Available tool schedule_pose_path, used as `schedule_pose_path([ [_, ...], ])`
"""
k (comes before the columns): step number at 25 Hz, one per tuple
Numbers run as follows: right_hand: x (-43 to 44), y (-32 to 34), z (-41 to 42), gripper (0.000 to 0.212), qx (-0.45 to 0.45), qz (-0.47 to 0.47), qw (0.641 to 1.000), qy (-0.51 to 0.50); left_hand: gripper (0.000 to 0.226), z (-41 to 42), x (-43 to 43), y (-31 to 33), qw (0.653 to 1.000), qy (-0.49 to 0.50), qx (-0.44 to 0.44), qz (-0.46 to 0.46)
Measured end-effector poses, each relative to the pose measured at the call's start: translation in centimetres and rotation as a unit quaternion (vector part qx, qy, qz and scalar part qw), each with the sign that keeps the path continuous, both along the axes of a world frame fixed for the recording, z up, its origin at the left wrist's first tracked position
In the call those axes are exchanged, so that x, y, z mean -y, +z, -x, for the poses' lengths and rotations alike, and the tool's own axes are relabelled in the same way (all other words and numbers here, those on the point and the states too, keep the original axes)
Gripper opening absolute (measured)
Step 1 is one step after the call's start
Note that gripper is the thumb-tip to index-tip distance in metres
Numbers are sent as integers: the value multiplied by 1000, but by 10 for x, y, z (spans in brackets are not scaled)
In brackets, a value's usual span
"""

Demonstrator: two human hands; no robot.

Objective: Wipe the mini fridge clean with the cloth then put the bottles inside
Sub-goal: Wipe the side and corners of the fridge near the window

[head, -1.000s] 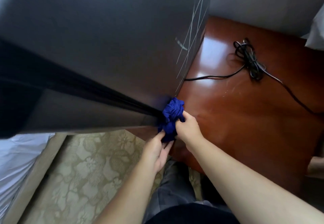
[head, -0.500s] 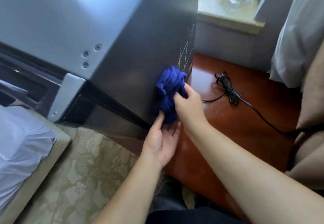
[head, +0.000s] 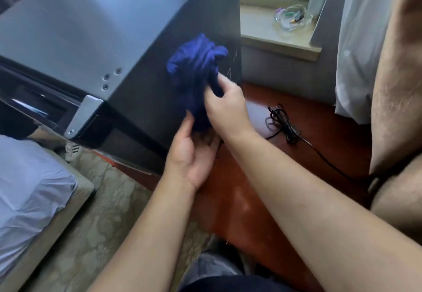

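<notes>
With your right grip [head: 225, 106] pinching the bunched blue cloth [head: 196, 70] against the dark side panel of the mini fridge [head: 146, 100] and your left grip [head: 194, 154] spread open beneath its tail, flatten the wad and wipe in overlapping strokes down the panel.

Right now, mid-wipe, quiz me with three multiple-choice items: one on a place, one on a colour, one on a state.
1. Where on the fridge is the cloth? A. top B. dark side C. door
2. Cloth colour? A. blue B. white C. red
3. The right hand is: A. open, off the cloth B. gripping the cloth C. holding a bottle
Answers: 1 B, it is bunched against the side panel; 2 A, the folds are deep blue; 3 B, the fingers curl round it.
</notes>
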State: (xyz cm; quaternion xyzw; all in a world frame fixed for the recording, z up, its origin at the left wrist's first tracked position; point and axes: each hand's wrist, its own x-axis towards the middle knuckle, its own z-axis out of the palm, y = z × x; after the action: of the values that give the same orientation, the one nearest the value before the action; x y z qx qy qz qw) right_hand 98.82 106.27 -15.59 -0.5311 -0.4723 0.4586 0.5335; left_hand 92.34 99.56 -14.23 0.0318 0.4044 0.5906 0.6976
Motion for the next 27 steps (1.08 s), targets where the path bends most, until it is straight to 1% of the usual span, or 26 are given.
schedule_pose_path([
  [2,11,-39,3,21,-16,87,996,16,31,1,8,-31,997,7,-21,69],
  [4,27,-83,4,23,1,201,978,47,25,2,18,-64,989,13,-46,141],
  [6,39,-125,6,27,-9,313,946,80,22,5,24,-92,971,2,-81,223],
  [8,45,-150,9,22,-60,404,908,92,18,12,25,-118,951,-25,-110,288],
  [9,47,-157,10,25,-95,440,888,89,16,16,25,-130,941,-35,-122,314],
  [10,48,-165,12,36,-140,459,873,85,18,19,25,-141,932,-43,-135,333],
  [12,48,-169,17,51,-236,452,858,56,28,22,20,-154,926,-55,-160,339],
  [13,45,-166,17,53,-257,458,850,30,30,20,17,-154,928,-57,-169,328],
  [14,39,-164,18,51,-255,459,851,5,32,17,13,-151,932,-59,-176,311],
  [15,30,-161,16,51,-238,451,860,-23,33,13,8,-144,939,-65,-184,285],
  [16,17,-159,14,59,-219,435,873,-38,33,9,1,-134,946,-75,-193,251],
  [17,4,-151,11,72,-192,407,892,-42,33,3,-6,-120,953,-83,-200,214],
  [18,-10,-143,5,79,-159,374,913,-47,33,-2,-14,-108,959,-88,-204,178],
  [19,-23,-125,-1,75,-131,338,930,-54,33,-8,-23,-92,965,-91,-202,142],
  [22,-52,-56,-17,41,-84,191,976,-68,36,-25,-48,-44,983,-72,-165,44],
  [23,-59,-36,-20,34,-73,136,985,-74,37,-29,-55,-28,986,-68,-152,17],
  [24,-64,-14,-23,33,-59,82,992,-75,38,-32,-62,-12,988,-66,-140,-5],
  [25,-68,6,-25,39,-43,38,996,-73,39,-33,-67,2,989,-66,-130,-23],
  [27,-76,30,-28,50,-23,-18,997,-67,39,-34,-77,23,991,-61,-112,-42],
])
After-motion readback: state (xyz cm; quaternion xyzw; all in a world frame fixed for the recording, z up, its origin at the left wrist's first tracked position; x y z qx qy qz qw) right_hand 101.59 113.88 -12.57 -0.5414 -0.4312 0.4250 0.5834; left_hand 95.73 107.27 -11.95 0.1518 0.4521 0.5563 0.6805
